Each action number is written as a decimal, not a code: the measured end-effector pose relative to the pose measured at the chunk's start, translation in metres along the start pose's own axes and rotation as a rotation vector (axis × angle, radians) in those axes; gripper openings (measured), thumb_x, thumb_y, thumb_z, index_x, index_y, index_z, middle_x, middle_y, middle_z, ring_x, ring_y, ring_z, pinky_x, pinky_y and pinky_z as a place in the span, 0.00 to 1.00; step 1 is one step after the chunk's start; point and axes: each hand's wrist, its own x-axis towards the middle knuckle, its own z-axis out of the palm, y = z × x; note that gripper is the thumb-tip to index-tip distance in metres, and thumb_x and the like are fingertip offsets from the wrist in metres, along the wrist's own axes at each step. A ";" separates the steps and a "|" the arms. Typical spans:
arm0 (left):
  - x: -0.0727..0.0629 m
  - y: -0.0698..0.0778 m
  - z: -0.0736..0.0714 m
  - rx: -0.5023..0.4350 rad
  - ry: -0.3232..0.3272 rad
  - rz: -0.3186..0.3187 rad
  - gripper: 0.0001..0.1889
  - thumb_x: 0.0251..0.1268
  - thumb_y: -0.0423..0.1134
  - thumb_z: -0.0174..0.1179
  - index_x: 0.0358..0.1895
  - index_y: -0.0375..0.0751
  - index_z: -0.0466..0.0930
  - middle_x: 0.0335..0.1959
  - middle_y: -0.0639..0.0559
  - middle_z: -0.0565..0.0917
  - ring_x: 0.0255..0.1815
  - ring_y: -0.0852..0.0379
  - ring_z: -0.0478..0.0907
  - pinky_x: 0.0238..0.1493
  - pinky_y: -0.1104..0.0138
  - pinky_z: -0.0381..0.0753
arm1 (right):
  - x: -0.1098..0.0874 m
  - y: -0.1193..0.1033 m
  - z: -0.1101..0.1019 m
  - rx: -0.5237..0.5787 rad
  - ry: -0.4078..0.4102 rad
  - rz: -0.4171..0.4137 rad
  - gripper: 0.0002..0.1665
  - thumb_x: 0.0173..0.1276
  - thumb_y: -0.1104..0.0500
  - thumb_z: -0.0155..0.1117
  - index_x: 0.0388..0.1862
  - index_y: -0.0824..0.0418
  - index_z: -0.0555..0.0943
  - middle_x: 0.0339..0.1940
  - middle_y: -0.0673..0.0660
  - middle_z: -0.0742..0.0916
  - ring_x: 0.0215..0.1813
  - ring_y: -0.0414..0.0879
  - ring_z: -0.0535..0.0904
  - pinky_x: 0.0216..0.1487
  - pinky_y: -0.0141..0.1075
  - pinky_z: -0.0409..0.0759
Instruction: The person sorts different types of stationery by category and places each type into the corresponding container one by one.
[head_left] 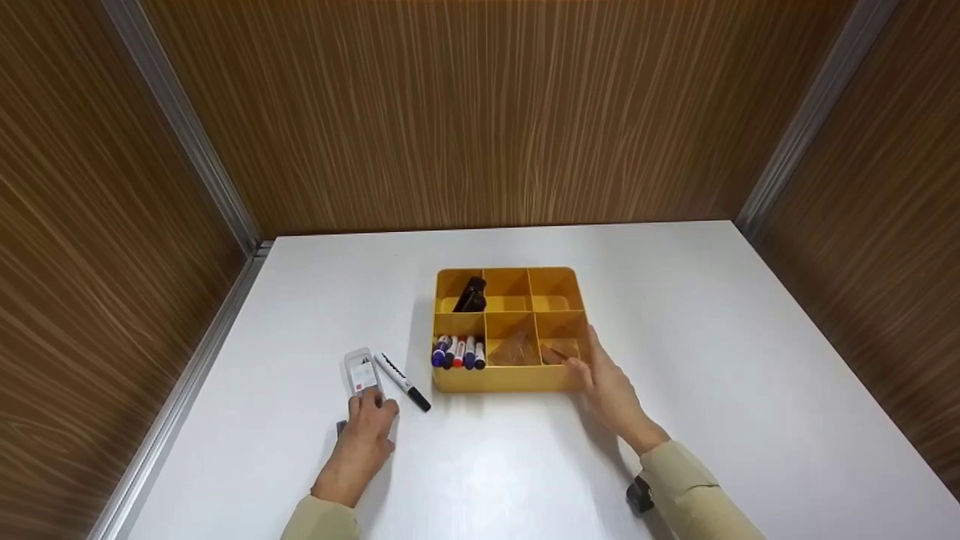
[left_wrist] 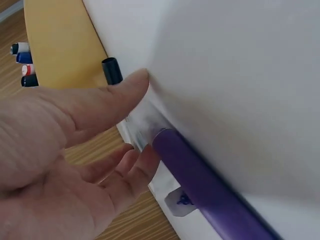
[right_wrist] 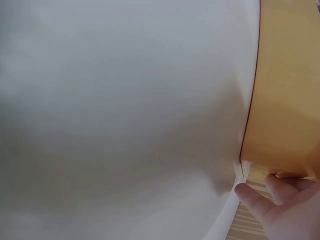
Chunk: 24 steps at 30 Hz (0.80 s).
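Note:
In the head view my left hand (head_left: 366, 435) touches the near end of a clear plastic case (head_left: 361, 373) with a white label. Its thumb stands apart from the case (left_wrist: 145, 117) in the left wrist view, where a long purple thing (left_wrist: 200, 180) of unclear kind lies by the fingertips. Just right of the case is a white whiteboard marker with a black cap (head_left: 403, 382). My right hand (head_left: 615, 390) grips the front right corner of a yellow compartment organizer (head_left: 510, 380), fingers along its outer side; the right wrist view hides the thumb.
Several capped markers (head_left: 459, 352) fill the organizer's front left compartment; black items (head_left: 471, 295) lie behind them. A clear, faint shape (head_left: 516, 349) shows in the front middle one. A small dark thing (head_left: 341, 427) is partly hidden beside my left hand. Wood-grain walls (head_left: 495, 112) enclose the white table (head_left: 720, 300).

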 end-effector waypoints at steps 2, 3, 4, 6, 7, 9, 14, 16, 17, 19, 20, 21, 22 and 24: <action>0.000 -0.002 0.003 0.002 0.045 0.012 0.15 0.49 0.16 0.64 0.41 0.31 0.79 0.52 0.29 0.70 0.53 0.36 0.68 0.38 0.51 0.79 | 0.000 0.000 0.000 0.006 -0.002 0.004 0.41 0.80 0.47 0.45 0.81 0.64 0.43 0.77 0.70 0.63 0.69 0.71 0.68 0.70 0.61 0.66; 0.000 -0.003 0.004 0.003 0.063 0.017 0.13 0.51 0.16 0.63 0.40 0.31 0.79 0.51 0.29 0.71 0.53 0.36 0.69 0.37 0.51 0.79 | 0.000 0.000 -0.001 0.009 -0.004 0.008 0.41 0.80 0.47 0.45 0.81 0.63 0.43 0.77 0.70 0.63 0.70 0.71 0.68 0.70 0.61 0.66; 0.001 -0.003 0.005 0.007 0.077 0.022 0.12 0.52 0.16 0.62 0.40 0.30 0.79 0.51 0.29 0.70 0.52 0.36 0.69 0.37 0.51 0.80 | 0.000 -0.001 -0.001 0.009 -0.006 0.012 0.41 0.80 0.47 0.45 0.81 0.63 0.43 0.78 0.70 0.62 0.70 0.71 0.68 0.70 0.61 0.66; 0.002 -0.004 0.007 0.017 0.096 0.026 0.11 0.53 0.17 0.63 0.40 0.29 0.80 0.52 0.28 0.70 0.53 0.35 0.69 0.38 0.51 0.81 | -0.001 -0.001 -0.001 0.010 -0.012 0.018 0.42 0.80 0.47 0.45 0.81 0.63 0.43 0.78 0.70 0.62 0.71 0.70 0.66 0.72 0.60 0.64; 0.002 -0.004 0.008 0.024 0.101 0.024 0.12 0.52 0.17 0.64 0.41 0.28 0.80 0.52 0.28 0.70 0.53 0.35 0.69 0.38 0.51 0.82 | -0.001 -0.001 -0.001 0.009 -0.014 0.020 0.42 0.80 0.47 0.45 0.81 0.63 0.42 0.78 0.69 0.62 0.72 0.69 0.66 0.72 0.59 0.64; 0.003 -0.004 0.009 0.045 0.110 0.020 0.12 0.51 0.19 0.66 0.40 0.27 0.81 0.53 0.27 0.69 0.54 0.34 0.69 0.37 0.51 0.83 | -0.001 -0.001 -0.002 0.011 -0.013 0.021 0.42 0.80 0.47 0.45 0.81 0.63 0.42 0.78 0.69 0.61 0.72 0.69 0.65 0.73 0.59 0.63; 0.004 -0.003 0.014 0.062 0.167 0.047 0.06 0.50 0.18 0.65 0.27 0.31 0.84 0.50 0.28 0.73 0.52 0.34 0.70 0.39 0.53 0.83 | -0.001 0.000 -0.002 0.019 -0.006 0.014 0.41 0.80 0.47 0.45 0.81 0.62 0.43 0.79 0.68 0.61 0.73 0.68 0.64 0.73 0.59 0.63; 0.004 -0.003 0.016 0.058 0.185 0.068 0.07 0.51 0.17 0.64 0.24 0.31 0.84 0.49 0.29 0.74 0.51 0.35 0.71 0.43 0.53 0.82 | -0.001 0.000 -0.002 0.021 -0.007 0.018 0.41 0.80 0.47 0.45 0.81 0.62 0.43 0.79 0.68 0.61 0.73 0.68 0.64 0.73 0.59 0.62; 0.004 -0.003 0.017 0.058 0.190 0.079 0.07 0.51 0.17 0.64 0.24 0.31 0.84 0.48 0.30 0.74 0.51 0.35 0.71 0.45 0.53 0.82 | -0.001 0.000 -0.002 0.026 -0.007 0.020 0.41 0.80 0.47 0.45 0.81 0.62 0.43 0.79 0.68 0.61 0.73 0.68 0.64 0.73 0.59 0.62; 0.005 -0.003 0.017 0.048 0.189 0.089 0.06 0.50 0.18 0.65 0.27 0.31 0.84 0.47 0.32 0.74 0.51 0.37 0.73 0.46 0.55 0.82 | -0.001 0.000 -0.002 0.025 -0.006 0.022 0.42 0.80 0.47 0.46 0.81 0.63 0.43 0.79 0.68 0.61 0.73 0.68 0.65 0.73 0.59 0.63; 0.005 -0.002 0.017 0.051 0.183 0.090 0.07 0.49 0.18 0.66 0.29 0.32 0.84 0.47 0.32 0.74 0.51 0.37 0.73 0.45 0.56 0.83 | -0.001 0.000 -0.002 0.022 -0.004 0.018 0.42 0.80 0.47 0.46 0.81 0.63 0.43 0.79 0.68 0.61 0.72 0.69 0.65 0.72 0.60 0.64; 0.005 -0.001 0.017 0.062 0.176 0.087 0.08 0.48 0.19 0.68 0.31 0.32 0.84 0.46 0.33 0.74 0.50 0.38 0.73 0.44 0.57 0.84 | -0.001 -0.001 -0.001 0.019 -0.004 0.018 0.42 0.80 0.47 0.46 0.81 0.63 0.44 0.78 0.69 0.61 0.72 0.69 0.66 0.72 0.60 0.64; 0.004 0.000 0.015 0.075 0.169 0.083 0.11 0.45 0.19 0.70 0.33 0.32 0.83 0.45 0.33 0.74 0.49 0.39 0.74 0.42 0.57 0.84 | -0.001 -0.001 -0.001 0.015 -0.002 0.014 0.42 0.80 0.47 0.46 0.81 0.64 0.44 0.78 0.69 0.62 0.71 0.70 0.66 0.71 0.61 0.65; 0.002 0.002 0.013 0.102 0.146 0.061 0.16 0.40 0.21 0.73 0.36 0.32 0.81 0.45 0.33 0.75 0.46 0.40 0.75 0.37 0.57 0.83 | -0.001 -0.001 -0.001 0.001 0.001 0.008 0.42 0.80 0.47 0.46 0.81 0.64 0.44 0.77 0.70 0.62 0.70 0.70 0.68 0.70 0.61 0.66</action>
